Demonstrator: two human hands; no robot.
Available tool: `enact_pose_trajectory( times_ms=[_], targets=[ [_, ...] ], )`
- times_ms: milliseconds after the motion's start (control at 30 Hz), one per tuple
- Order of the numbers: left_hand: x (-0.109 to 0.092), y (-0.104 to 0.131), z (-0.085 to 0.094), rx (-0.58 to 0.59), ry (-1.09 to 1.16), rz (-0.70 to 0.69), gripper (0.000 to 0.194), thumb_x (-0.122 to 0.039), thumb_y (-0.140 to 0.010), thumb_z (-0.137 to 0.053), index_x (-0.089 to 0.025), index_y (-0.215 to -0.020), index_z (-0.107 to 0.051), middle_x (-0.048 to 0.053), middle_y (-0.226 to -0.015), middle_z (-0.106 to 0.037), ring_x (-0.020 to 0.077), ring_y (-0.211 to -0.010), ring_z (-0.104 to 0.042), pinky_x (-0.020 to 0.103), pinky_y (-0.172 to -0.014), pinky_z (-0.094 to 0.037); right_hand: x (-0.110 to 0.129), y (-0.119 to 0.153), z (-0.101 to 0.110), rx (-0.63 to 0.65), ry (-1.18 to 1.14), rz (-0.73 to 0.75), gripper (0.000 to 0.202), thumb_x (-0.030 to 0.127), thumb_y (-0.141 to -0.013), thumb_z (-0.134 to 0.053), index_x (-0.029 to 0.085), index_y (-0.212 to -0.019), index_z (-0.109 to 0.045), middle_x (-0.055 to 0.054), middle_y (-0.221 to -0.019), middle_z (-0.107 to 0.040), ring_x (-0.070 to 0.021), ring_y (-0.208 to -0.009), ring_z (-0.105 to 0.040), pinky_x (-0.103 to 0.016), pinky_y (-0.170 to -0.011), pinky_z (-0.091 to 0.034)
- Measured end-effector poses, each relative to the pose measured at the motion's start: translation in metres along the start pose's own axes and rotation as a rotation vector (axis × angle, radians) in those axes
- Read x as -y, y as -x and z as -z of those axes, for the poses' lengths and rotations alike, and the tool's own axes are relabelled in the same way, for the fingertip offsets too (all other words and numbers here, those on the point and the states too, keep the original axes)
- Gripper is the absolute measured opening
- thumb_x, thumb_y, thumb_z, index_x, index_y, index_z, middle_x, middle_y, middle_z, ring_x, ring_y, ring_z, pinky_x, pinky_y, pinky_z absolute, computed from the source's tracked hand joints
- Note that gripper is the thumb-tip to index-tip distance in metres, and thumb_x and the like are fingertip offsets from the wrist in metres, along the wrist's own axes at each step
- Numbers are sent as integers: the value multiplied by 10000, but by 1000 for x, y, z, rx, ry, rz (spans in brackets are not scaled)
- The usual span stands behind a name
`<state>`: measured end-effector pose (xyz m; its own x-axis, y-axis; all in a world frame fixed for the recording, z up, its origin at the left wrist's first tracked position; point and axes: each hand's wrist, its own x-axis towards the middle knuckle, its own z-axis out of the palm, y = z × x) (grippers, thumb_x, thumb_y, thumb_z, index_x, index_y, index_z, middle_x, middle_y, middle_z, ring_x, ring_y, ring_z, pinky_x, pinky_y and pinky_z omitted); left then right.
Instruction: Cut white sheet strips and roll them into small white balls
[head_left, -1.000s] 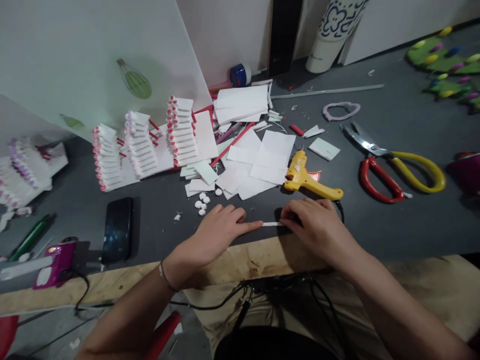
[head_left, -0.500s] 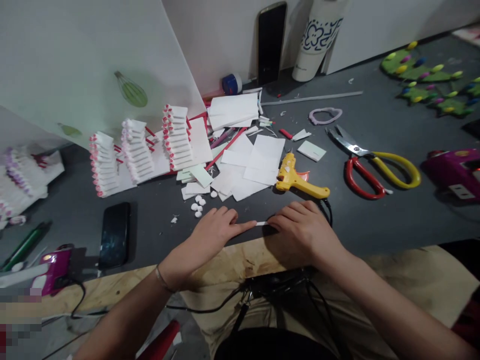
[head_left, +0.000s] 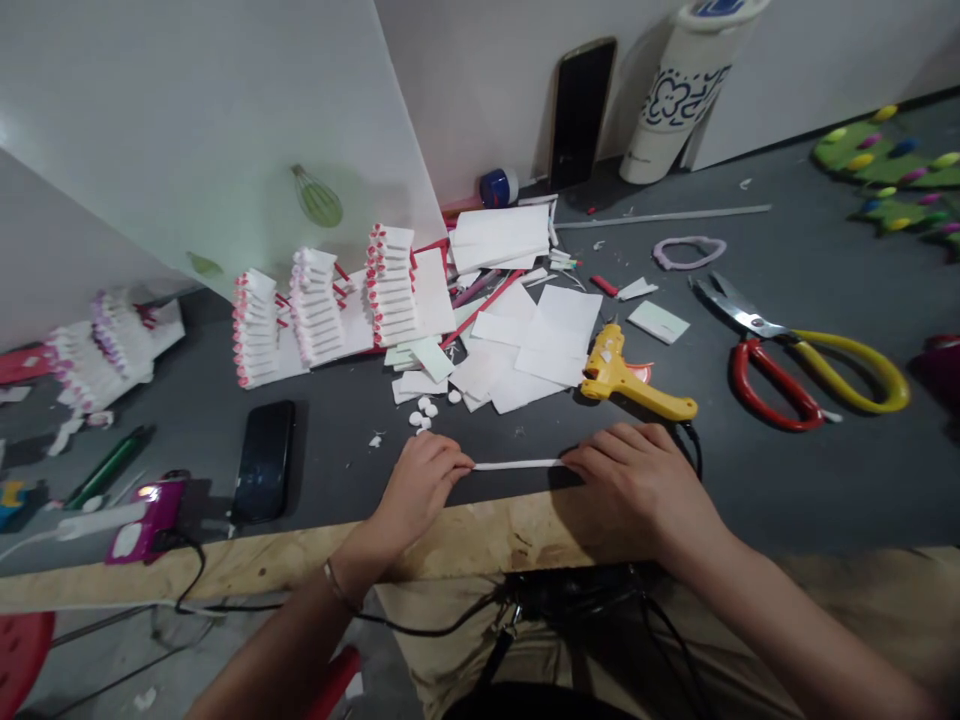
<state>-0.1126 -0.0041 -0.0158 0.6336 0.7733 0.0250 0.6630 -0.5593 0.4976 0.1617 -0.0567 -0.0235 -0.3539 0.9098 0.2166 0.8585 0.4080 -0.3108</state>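
A thin white strip (head_left: 519, 464) runs straight between my two hands, just above or on the dark tabletop near its wooden front edge. My left hand (head_left: 427, 480) pinches the strip's left end between thumb and fingers. At the other end, the fingers of my right hand (head_left: 637, 480) close on the strip and hide its tip. Beyond my left hand lie several small white discs (head_left: 424, 412). A yellow glue gun (head_left: 630, 380) rests just past my right hand, its nozzle pointing away from me.
White paper pieces (head_left: 551, 335) lie mid-table. Rows of rolled white pieces with red and pink tips (head_left: 391, 290) stand behind left. A phone (head_left: 264, 462) lies left; another phone (head_left: 581, 115) leans on the wall beside a white bottle (head_left: 679, 100). Red-and-yellow-handled shears (head_left: 780, 345) lie right.
My left hand has moved left along the strip, from an outstretched finger to a pinch, so a longer stretch shows between my hands. The camera view has shifted left.
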Motion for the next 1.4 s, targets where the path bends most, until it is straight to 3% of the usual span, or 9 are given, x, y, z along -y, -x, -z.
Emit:
enact_pose_trajectory(
  times_ms=[267, 433, 567, 700, 800, 1000, 1100, 1233, 1400],
  targets=[
    [-7, -2, 8, 58, 19, 152, 136, -191, -916, -535, -197, -882, -666, 19, -844, -640, 172, -858, -549, 336, -806, -373, 0, 1, 0, 13, 16, 7, 132, 125, -878, -587, 208, -879, -690, -19, -756, -647, -208, -757, -509, -332, -699, -278],
    [-10, 1, 10, 75, -78, 41, 217, -154, -935, -471, -207, -979, -677, 42, -891, -626, 183, -874, -559, 345, -792, -391, 1, 1, 0, -24, 90, 52, 126, 112, -855, -611, 206, -867, -694, -21, -749, -652, -216, -764, -503, -340, -713, -289],
    [-10, -1, 12, 102, -178, -64, 143, -221, -921, -538, -174, -1007, -643, 73, -1001, -642, 203, -939, -568, 357, -815, -431, 0, -5, 6, -12, 147, 160, 162, 74, -846, -599, 200, -883, -694, -28, -770, -668, -215, -781, -511, -345, -719, -300],
    [-13, -13, 17, 211, -276, -124, 95, -215, -912, -562, -157, -883, -631, 47, -886, -648, 186, -836, -569, 325, -770, -451, 2, -15, 9, -4, 250, 265, 158, 61, -824, -594, 164, -737, -677, -52, -693, -635, -217, -730, -503, -344, -703, -307],
    [-19, -20, 22, 268, -373, -148, 82, -181, -915, -548, -156, -900, -625, 47, -876, -641, 187, -824, -565, 321, -762, -449, 6, -20, 6, -12, 326, 310, 167, 50, -802, -586, 153, -696, -663, -67, -673, -623, -221, -713, -503, -342, -669, -294],
    [-35, -22, 17, 259, -537, -152, 134, -85, -866, -509, -156, -793, -596, 67, -802, -620, 212, -778, -554, 334, -701, -429, 0, -26, 7, -26, 279, 211, 143, 63, -772, -560, 160, -688, -624, -74, -664, -634, -208, -678, -512, -340, -668, -312],
    [-42, -26, 12, 153, -336, -27, 121, -107, -842, -495, -167, -801, -591, 52, -774, -620, 196, -741, -553, 310, -671, -414, -13, -29, 22, 4, 82, 86, 95, 92, -724, -565, 175, -697, -602, -41, -654, -642, -183, -648, -538, -308, -663, -340],
    [-54, -44, 3, 33, 216, 212, 110, -167, -811, -478, -178, -815, -587, -5, -669, -597, 136, -607, -518, 246, -578, -372, -32, -35, 52, 4, -161, -123, 85, 123, -730, -542, 195, -734, -586, -6, -673, -649, -148, -609, -558, -252, -589, -348],
    [-71, -74, -5, 113, 741, 332, 196, -212, -755, -549, -156, -903, -664, -19, -570, -600, 113, -519, -484, 226, -530, -346, -58, -48, 86, -71, -404, -194, 93, 182, -756, -532, 195, -802, -612, 17, -650, -625, -118, -558, -534, -225, -531, -347]
  ],
)
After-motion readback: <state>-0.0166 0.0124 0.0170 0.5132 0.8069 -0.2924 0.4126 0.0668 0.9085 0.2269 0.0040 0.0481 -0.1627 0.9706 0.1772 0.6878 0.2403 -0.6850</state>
